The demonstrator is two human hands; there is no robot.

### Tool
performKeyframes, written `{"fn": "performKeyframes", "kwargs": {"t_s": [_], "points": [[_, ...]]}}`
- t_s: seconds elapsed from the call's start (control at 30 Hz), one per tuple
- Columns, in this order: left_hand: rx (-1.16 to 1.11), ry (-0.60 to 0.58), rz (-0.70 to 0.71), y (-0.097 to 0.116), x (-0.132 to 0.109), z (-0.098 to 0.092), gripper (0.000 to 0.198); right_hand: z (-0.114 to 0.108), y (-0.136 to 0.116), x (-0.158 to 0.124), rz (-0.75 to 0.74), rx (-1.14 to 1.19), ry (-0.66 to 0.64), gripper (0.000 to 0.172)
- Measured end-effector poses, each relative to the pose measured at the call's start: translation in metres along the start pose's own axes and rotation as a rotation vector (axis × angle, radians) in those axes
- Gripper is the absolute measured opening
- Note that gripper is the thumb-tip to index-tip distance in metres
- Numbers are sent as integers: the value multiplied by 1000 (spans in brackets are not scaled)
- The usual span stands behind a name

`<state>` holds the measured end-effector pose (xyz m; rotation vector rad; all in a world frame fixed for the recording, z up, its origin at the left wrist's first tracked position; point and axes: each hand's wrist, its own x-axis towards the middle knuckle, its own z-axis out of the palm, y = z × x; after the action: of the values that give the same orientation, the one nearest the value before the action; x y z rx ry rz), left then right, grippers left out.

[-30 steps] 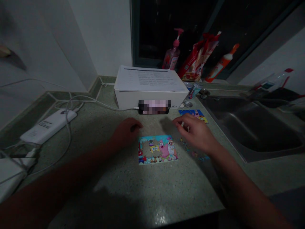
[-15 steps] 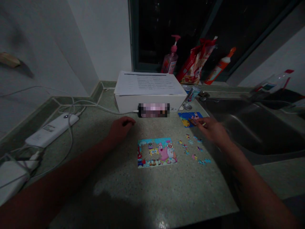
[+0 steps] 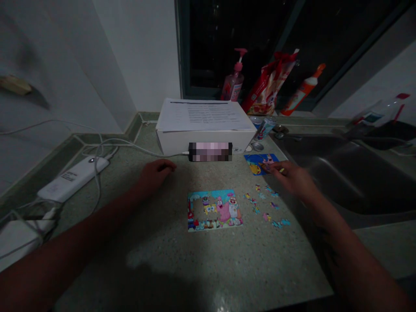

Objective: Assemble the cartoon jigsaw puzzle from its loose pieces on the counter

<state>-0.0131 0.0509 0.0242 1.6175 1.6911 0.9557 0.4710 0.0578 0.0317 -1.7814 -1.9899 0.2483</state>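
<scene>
Head view: we have a partly filled jigsaw puzzle (image 3: 229,210) flat on the countertop (image 3: 156,268), between the hands and closer to us than either. Left hand (image 3: 156,174) half curled, no object seen in it, off the puzzle's far-left corner. Right hand (image 3: 292,177) pinched at the right edge of a blue picture card (image 3: 251,165); pale bit at its fingertips, we can't tell if held. Loose puzzle pieces (image 3: 267,216) lie just on our side of the right hand, right of the puzzle. Sink (image 3: 341,169) rim runs close along the right hand's outer side. White box (image 3: 175,140) limits reach beyond both hands. Widest room: left hand to puzzle, and puzzle's near edge to counter front.
</scene>
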Motion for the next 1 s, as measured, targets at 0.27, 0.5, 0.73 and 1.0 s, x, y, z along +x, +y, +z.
{"fn": "performKeyframes", "kwargs": {"t_s": [0.27, 0.5, 0.73, 1.0], "points": [[-46, 19, -23, -2, 4, 0, 24, -28, -8, 17, 87, -137, 50, 30], [-21, 25, -23, -3, 6, 1, 23, -15, 6, 29, 109, -157, 121, 30], [56, -4, 45, -3, 3, 1, 20, -16, 19, 9, 161, -131, 46, 37], [72, -10, 41, -3, 1, 1, 22, -14, 8, 10, 199, -125, -38, 32]]}}
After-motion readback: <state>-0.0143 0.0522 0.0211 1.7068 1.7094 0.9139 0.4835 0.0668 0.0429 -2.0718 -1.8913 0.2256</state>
